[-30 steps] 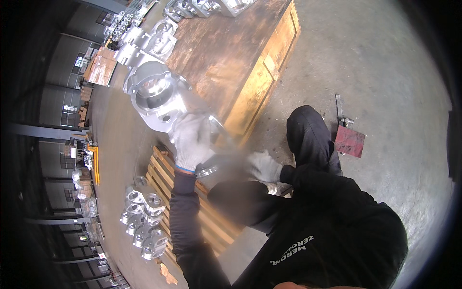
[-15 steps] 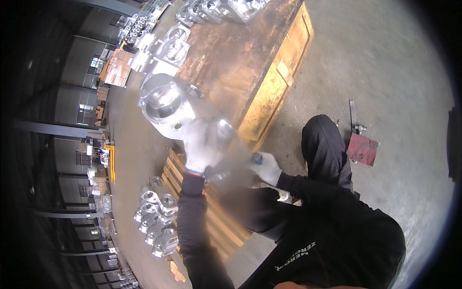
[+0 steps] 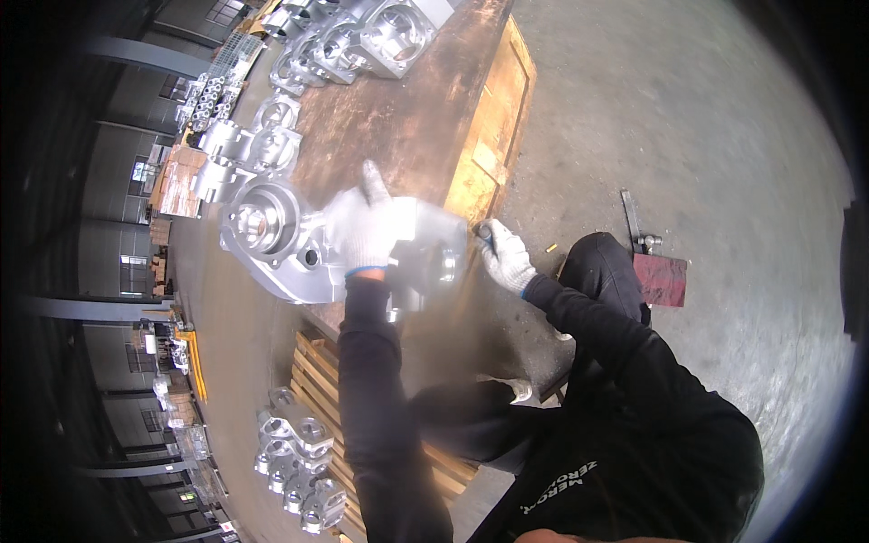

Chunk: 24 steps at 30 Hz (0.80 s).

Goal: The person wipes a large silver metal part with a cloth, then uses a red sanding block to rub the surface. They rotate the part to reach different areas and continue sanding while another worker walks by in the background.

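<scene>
A large silvery metal casting (image 3: 312,258) with a round bored opening lies at the near left end of the wooden table. My gloved left hand (image 3: 367,226) holds it from above, one finger stretched out; the other fingers are washed out by glare. To the right of the casting, by the table's corner, my gloved right hand (image 3: 507,258) is closed around a small dark tool with a rounded end (image 3: 484,233). The rest of that tool is hidden in the fist and a blurry haze. A blurred smear also covers the casting's lower right side.
More castings (image 3: 398,41) stand along the far left of the wooden table (image 3: 407,118). Several others (image 3: 294,462) sit beside a slatted pallet (image 3: 312,380) at lower left. A red plate (image 3: 659,279) and a metal bar (image 3: 629,213) lie on the floor at right.
The whole view has shifted. My left hand has moved up and left on the casting, with a finger now stretched out. My right hand has risen away from my lap toward the table corner.
</scene>
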Motion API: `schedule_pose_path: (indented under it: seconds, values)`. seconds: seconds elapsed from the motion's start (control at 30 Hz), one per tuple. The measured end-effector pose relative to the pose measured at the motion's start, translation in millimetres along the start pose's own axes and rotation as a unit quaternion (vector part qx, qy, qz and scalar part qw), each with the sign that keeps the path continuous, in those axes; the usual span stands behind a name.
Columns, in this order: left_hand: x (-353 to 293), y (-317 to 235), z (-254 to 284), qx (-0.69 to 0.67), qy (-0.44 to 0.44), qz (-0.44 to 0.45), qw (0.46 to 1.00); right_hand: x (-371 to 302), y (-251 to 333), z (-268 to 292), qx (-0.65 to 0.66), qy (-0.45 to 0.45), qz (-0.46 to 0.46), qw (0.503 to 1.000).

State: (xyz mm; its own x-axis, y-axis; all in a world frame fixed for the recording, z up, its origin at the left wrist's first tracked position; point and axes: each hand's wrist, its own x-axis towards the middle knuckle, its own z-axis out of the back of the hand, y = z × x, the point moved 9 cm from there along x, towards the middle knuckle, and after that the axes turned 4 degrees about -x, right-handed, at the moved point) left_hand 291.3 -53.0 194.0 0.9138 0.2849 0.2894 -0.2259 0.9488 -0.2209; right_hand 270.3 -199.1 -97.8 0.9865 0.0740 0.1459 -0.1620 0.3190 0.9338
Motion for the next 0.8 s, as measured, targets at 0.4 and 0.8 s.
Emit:
schedule_pose_path:
  seconds: [0.4,0.8]
  values:
    - [1,3,-4,0.016,0.022,0.008,1.0,17,19,-8,0.031,-0.037,0.126,0.991]
    - [5,7,-13,0.082,0.021,0.03,0.996,3,19,-22,0.012,-0.019,0.05,0.998]
